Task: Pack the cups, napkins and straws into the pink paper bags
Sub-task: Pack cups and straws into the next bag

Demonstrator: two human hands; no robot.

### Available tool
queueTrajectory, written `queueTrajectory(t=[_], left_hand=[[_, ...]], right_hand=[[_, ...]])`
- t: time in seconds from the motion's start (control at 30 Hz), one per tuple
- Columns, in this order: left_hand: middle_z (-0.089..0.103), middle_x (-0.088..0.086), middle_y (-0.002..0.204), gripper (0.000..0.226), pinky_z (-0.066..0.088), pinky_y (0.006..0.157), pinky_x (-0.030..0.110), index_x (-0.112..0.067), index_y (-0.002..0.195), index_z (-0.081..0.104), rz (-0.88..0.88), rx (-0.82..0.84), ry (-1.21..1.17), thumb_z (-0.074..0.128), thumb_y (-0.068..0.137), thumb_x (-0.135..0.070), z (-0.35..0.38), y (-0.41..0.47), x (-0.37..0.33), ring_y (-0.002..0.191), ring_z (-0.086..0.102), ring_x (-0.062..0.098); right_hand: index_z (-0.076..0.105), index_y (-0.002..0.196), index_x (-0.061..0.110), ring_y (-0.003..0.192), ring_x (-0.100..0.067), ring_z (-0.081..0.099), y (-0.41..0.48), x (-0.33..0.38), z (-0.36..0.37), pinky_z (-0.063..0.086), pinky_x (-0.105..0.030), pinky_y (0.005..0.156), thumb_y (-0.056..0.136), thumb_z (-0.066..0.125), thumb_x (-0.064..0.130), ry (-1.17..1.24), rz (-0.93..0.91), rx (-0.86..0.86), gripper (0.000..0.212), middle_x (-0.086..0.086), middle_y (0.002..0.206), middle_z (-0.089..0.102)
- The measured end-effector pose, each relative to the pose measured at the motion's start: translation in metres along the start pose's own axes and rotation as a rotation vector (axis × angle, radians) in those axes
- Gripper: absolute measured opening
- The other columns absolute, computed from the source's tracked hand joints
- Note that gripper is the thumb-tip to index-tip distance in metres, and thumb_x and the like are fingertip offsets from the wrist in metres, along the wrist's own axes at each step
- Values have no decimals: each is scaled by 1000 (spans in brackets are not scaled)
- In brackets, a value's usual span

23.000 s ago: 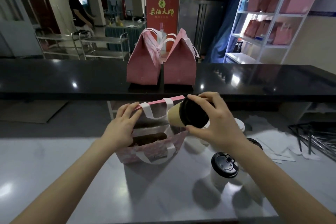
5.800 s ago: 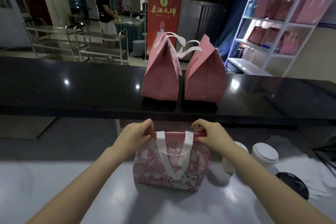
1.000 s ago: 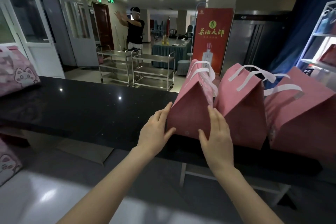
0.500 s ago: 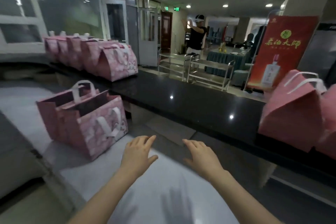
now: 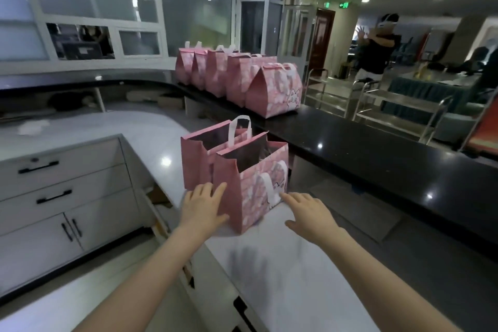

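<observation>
Room: a service area with glass partitions. A white counter (image 5: 283,277) runs forward in the foreground, with a raised black counter (image 5: 377,170) behind it.

Changes from half a second ago:
- The view has swung left. The two open bags, then off to the left, now stand centre.
- Both hands hovered over bare counter, apart from the bags. They are now at the near bag.

Hands, two:
- Left hand (image 5: 203,205): released, fingers straight, palm flat against the side panel of the near open bag (image 5: 253,183).
- Right hand (image 5: 307,213): released, fingers spread and holding nothing. It is low over the white counter, just beside the bag's front lower corner. I cannot tell whether the fingertips touch it.

Pink bags, open, two:
- Both stand upright on the white counter, one right behind the other.
- The far open bag (image 5: 199,159) has a white handle standing up.
- The near bag's handle hangs down its printed front.

Pink bags, closed, five visible:
- The closed pink bags (image 5: 272,94) stand in a row on the far end of the black counter, tops folded shut.

Other fittings:
- Cabinet (image 5: 62,188), left: two drawers and two doors, all with black handles.
- Steel trolleys (image 5: 404,97), two, beyond the black counter.
- Red banner (image 5: 485,129), one, cut off by the right edge.
- Person (image 5: 377,48), one, in the background: dark shirt, headset, hands raised.
</observation>
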State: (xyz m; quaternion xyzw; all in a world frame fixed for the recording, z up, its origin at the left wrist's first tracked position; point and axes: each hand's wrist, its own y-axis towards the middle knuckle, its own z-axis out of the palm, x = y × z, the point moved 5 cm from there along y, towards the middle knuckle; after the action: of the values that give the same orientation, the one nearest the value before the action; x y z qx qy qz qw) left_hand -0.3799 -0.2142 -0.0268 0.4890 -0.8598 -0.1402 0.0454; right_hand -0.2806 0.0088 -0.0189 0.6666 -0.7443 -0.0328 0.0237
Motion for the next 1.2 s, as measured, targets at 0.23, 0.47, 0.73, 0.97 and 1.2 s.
queueTrajectory(t=[0.23,0.47,0.73,0.97,1.2], left_hand=[[24,4,151,98,32,109,44,-43,148,4,-21,27,-45,55,72,-77,2,51,7,138,26,26],[10,2,152,80,39,104,45,-45,141,28,12,161,-97,55,73,-76,22,97,-25,135,31,28],[35,-3,136,26,53,78,38,-20,92,57,241,-29,-187,62,87,-45,18,84,-42,113,48,21],[53,6,116,18,52,78,36,-10,84,64,514,-108,-406,74,80,-24,6,13,-106,105,56,26],[48,3,129,16,50,97,33,-16,92,67,860,-84,-581,74,82,-25,-7,-88,-249,121,50,20]], right_hand=[[13,151,31,145,-23,19,71,0,-8,25,-45,116,87,64,40,-29,-28,-76,82,0,159,15],[20,150,28,148,-23,5,137,-11,-9,6,-46,120,90,61,27,-59,-55,-132,72,-1,161,12],[59,111,28,119,-19,51,97,-27,-8,5,-42,118,87,65,23,-132,-80,-249,25,7,110,65],[66,99,28,106,-21,62,-54,-42,-13,26,-47,115,78,77,27,-164,46,-324,24,5,99,70],[66,87,28,94,-19,65,-256,-94,-18,33,-40,109,67,83,15,-254,383,-316,29,7,86,68]])
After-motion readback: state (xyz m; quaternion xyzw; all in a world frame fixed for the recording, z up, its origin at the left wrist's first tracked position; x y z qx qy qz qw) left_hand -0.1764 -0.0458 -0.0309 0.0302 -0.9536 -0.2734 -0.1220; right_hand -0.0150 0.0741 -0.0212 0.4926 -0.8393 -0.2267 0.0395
